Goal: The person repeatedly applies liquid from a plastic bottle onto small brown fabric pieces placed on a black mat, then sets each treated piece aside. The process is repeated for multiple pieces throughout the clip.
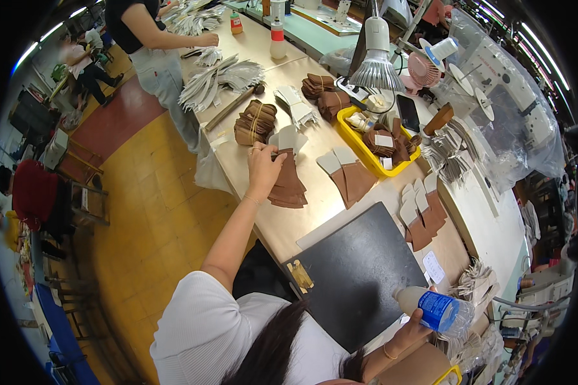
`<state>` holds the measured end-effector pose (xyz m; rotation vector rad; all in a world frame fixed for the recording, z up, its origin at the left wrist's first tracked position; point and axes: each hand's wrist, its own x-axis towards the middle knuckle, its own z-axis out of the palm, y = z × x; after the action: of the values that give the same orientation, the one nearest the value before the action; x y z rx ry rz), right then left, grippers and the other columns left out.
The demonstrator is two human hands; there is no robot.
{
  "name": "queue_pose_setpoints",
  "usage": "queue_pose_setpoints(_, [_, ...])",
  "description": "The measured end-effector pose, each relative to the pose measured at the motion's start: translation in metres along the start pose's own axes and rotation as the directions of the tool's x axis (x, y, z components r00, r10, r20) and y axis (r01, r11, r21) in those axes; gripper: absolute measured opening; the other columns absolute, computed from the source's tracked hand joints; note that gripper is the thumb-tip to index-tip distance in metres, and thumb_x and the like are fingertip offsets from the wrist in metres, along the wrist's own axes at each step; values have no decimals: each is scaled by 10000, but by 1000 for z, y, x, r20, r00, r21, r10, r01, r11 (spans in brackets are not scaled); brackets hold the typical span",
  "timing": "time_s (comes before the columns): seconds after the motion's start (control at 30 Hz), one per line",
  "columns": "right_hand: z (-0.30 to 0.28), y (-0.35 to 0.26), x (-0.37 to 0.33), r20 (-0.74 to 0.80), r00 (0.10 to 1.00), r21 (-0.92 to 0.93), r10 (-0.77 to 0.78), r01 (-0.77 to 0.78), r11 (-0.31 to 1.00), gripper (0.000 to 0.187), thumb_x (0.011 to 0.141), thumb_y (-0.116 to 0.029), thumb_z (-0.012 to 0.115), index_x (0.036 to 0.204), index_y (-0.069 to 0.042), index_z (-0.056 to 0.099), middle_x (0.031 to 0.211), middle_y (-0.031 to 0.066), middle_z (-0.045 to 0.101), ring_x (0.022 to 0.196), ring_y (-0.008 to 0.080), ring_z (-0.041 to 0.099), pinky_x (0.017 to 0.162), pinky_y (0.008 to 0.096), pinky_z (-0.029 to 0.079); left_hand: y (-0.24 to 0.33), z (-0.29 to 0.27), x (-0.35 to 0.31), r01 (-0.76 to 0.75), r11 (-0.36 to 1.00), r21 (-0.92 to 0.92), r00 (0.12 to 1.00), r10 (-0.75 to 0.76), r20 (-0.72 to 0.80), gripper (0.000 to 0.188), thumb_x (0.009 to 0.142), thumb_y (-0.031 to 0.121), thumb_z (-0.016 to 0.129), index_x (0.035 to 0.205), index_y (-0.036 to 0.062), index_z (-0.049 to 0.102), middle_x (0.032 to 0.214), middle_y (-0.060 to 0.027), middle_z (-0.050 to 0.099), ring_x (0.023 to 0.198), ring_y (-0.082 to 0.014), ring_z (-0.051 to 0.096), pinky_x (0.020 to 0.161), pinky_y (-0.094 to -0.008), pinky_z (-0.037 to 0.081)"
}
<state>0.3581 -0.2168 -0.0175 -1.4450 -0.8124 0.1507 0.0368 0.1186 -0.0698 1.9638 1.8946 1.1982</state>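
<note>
My left hand (263,172) reaches to the far left of the table, its fingers closed at the top edge of a fanned stack of brown leather-like pieces (288,186) with pale grey ends. The fingertips are partly hidden there. Near the table's right side my right hand (412,332) is wrapped round a clear plastic bottle (438,310) with a blue label. The bottle lies tilted nearly sideways, its neck end over a black board (350,276). More brown and pale pieces lie in fans, one fan (348,176) beyond the board and another fan (424,212) to its right.
A yellow tray (356,142) holds brown bundles, with a phone (408,113) beside it. A lamp (377,58) hangs over the table. Banded brown bundles (255,122) and pale strips (218,80) lie farther off. Another person (154,58) stands at the far left edge.
</note>
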Motion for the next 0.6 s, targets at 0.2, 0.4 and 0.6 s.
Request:
queue_pose_setpoints(0.2, [-4,8,-2,-2,1000,-13,-1,1,1000,872,778,-454,739,1347,54,315,1238,237,528,1082,336,552,941,441,466,0,-3,11,152,945,-288,984,-116,137,252,888,147,578,1069,-26,607,894,-152,651,829,-286,618,775,-384,471])
queue_pose_setpoints(0.4, [-4,8,-3,-26,999,2,25,-25,1000,908,749,-486,750,1332,63,322,1227,231,536,1062,332,564,941,445,470,4,-6,12,591,351,-726,799,-130,588,233,958,103,493,1146,-21,553,994,-58,659,885,-140,620,817,-267,492])
queue_pose_setpoints(0.6, [1,-3,-2,-67,994,3,83,-83,997,950,733,-511,751,1346,73,319,1237,233,548,1078,307,560,956,429,460,90,0,-38,512,664,-546,557,228,799,316,889,231,624,1106,1,632,948,-50,670,802,-119,608,764,-298,499])
